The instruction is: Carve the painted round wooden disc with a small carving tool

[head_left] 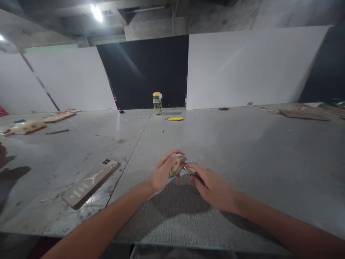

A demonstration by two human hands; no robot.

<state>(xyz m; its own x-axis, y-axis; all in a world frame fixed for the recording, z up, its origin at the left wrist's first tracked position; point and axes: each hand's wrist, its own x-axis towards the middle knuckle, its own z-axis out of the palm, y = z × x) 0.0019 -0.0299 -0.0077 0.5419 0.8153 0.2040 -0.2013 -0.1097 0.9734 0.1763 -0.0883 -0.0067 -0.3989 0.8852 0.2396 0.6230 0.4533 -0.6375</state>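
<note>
My left hand [165,169] is wrapped round a small roundish piece [176,167], beige with teal along its edges, held just above the table. Its exact kind cannot be made out. A slim pen-like tool [194,173] with a dark handle is pinched in my right hand [207,181]. The tool's tip points at the piece and seems to touch it, though fingers partly hide the contact. Both hands are close together over the grey table near its front edge.
A phone [91,183] lies face down at left. Farther back stand a drink bottle [157,103] and a yellow cutter [175,118]. A thin dark tool [57,132] and a plastic-wrapped bundle [25,127] lie far left; boards [303,114] lie far right.
</note>
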